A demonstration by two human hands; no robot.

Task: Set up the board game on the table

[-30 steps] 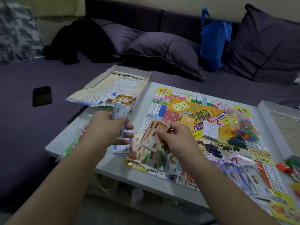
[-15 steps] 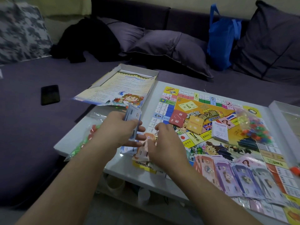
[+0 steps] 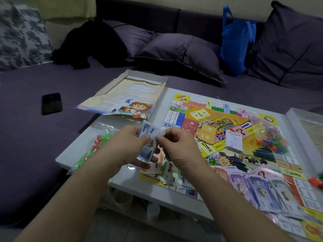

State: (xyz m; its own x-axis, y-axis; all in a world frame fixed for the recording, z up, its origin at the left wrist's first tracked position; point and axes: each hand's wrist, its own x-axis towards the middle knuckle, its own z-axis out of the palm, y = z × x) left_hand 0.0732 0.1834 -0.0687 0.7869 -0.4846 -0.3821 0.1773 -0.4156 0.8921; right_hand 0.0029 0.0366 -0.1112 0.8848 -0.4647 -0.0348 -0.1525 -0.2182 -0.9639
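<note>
A colourful game board (image 3: pixel 232 123) lies open on the white table (image 3: pixel 174 194). My left hand (image 3: pixel 129 145) holds a stack of blue play-money notes (image 3: pixel 148 145) over the board's near left corner. My right hand (image 3: pixel 176 144) pinches the top note of that stack. Below them, orange and green notes (image 3: pixel 162 170) lie on the board. Purple notes (image 3: pixel 258 187) are fanned along the near edge. An orange card deck (image 3: pixel 207 134) and a white card deck (image 3: pixel 234 141) sit mid-board, with a bag of coloured pieces (image 3: pixel 272 137) to the right.
The open game box with a rules sheet (image 3: pixel 129 98) overhangs the table's far left corner. A bag of green and red pieces (image 3: pixel 92 149) lies at the left edge. The box lid (image 3: pixel 304 130) is at right. A phone (image 3: pixel 51 103) lies on the purple sofa.
My right hand put the orange notes down on the board and came up to the blue stack in my left hand. The view shifted left.
</note>
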